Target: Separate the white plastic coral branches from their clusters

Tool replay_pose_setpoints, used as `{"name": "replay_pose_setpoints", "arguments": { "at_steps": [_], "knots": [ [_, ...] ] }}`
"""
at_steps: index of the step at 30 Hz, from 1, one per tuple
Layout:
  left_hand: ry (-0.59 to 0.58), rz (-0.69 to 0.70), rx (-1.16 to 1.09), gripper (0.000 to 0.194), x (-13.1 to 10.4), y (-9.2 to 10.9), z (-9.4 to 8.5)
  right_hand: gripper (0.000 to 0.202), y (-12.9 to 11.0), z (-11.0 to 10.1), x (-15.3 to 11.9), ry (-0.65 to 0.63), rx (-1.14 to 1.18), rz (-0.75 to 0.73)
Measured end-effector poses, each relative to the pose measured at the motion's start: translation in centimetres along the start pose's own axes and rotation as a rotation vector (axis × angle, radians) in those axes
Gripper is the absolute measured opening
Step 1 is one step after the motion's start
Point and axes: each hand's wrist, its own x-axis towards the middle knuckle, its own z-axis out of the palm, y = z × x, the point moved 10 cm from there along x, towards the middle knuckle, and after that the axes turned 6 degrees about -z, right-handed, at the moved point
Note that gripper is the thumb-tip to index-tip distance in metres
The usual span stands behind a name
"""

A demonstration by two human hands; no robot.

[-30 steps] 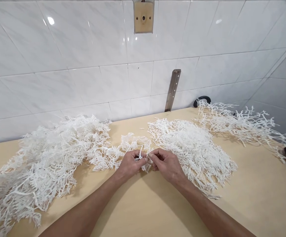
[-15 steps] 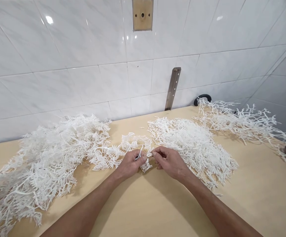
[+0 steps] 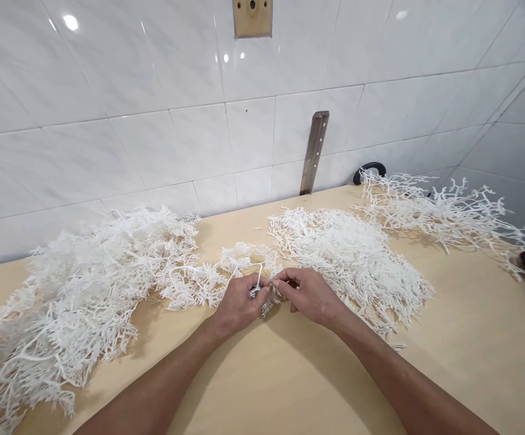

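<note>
My right hand (image 3: 306, 296), fingertips together, has moved in to my left hand (image 3: 241, 303), clamped on a white, branching, plastic-looking sprig (image 3: 260, 273) before the tan desk's (image 3: 280, 380) back edge; best hold it steady.

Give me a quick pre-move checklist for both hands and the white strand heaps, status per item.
1. Left hand has the white branched piece between thumb and fingers: ok.
2. Right hand has its thumb and fingers pinched together, close to the left thumb: ok.
3. What the right fingers grip: cannot tell, too small.
4. Left heap kept apart from the hands: not ok, loose strands run from it to the left hand.
5. Right heap separate from the far-right heap: cannot tell, edges look to meet.
6. Metal strip away from both hands: ok, it stands by the wall.
</note>
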Motion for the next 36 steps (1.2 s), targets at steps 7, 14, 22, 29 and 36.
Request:
{"name": "replay_pose_setpoints", "arguments": {
  "at_steps": [7, 14, 22, 29, 36],
  "knots": [
    [0.005, -0.008, 0.011, 0.018, 0.0, 0.0, 0.1, 0.018, 0.7, 0.5, 0.1, -0.001, 0.063, 0.007],
    [-0.042, -0.031, 0.002, 0.021, -0.1, 0.3, 0.2, 0.013, -1.1, 0.0, -0.2, 0.043, -0.108, -0.093],
    [-0.035, -0.031, 0.064, 0.023, -0.1, -0.1, 0.1, 0.013, -0.6, 0.6, -0.2, -0.031, -0.033, -0.079],
    [-0.026, -0.02, 0.065, 0.021, -0.1, -0.1, 0.1, 0.014, 0.5, 1.0, -0.1, -0.052, 0.063, -0.018],
    [-0.02, -0.044, 0.066, 0.021, 0.0, -0.1, 0.1, 0.013, 0.1, 0.6, -0.1, 0.019, -0.025, -0.009]
  ]
}}
